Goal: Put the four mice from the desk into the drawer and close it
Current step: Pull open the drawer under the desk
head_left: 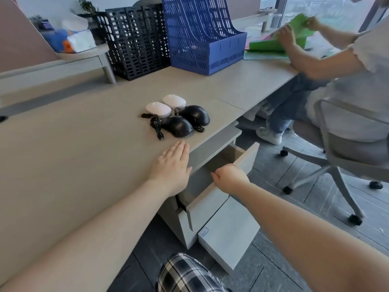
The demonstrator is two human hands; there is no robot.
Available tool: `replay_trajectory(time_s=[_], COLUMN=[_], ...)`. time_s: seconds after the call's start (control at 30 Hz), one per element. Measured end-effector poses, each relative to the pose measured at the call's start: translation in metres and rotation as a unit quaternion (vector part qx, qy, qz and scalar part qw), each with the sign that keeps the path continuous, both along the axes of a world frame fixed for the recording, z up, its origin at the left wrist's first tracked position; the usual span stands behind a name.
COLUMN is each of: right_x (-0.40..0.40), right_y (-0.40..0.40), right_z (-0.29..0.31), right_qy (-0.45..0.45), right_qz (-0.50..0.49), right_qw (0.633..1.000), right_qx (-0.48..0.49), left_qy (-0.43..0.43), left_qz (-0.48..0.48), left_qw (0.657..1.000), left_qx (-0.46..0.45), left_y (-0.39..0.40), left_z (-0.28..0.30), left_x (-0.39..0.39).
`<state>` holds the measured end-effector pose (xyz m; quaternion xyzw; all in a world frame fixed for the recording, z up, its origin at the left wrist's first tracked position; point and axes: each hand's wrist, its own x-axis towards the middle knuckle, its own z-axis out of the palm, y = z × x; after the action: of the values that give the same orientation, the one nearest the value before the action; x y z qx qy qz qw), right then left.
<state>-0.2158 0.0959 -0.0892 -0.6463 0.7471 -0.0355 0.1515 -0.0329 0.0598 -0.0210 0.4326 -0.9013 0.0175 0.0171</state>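
Two white wireless mice [159,109] [174,100] and two black corded mice [177,126] [195,114] lie grouped near the desk's [84,133] right edge. My left hand [173,164] rests flat on the desk just in front of them, fingers together, holding nothing. Under the desk edge the top drawer [246,158] stands pulled out, and what shows of its inside is bare. My right hand [230,177] is curled over the top rim of the drawer front.
A black file rack [134,39] and a blue one [202,36] stand at the back of the desk. To the right a person sits on a wheeled chair [336,157] handling green folders [271,44]. A lower drawer front [229,230] sticks out below.
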Motion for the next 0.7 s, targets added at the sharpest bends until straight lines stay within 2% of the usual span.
replay_trajectory(time_s=[0.37, 0.7], right_x=[-0.033, -0.055], right_y=[0.057, 0.108], right_z=[0.015, 0.017], right_qy=[0.059, 0.102], right_qz=[-0.067, -0.144], right_qw=[0.994, 0.971], right_qx=[0.063, 0.159], left_qy=[-0.014, -0.007], left_qz=[0.005, 0.000], left_qw=[1.000, 1.000], left_qx=[-0.005, -0.017], left_y=[0.028, 0.034], left_z=[0.001, 0.004], left_x=[0.000, 0.007])
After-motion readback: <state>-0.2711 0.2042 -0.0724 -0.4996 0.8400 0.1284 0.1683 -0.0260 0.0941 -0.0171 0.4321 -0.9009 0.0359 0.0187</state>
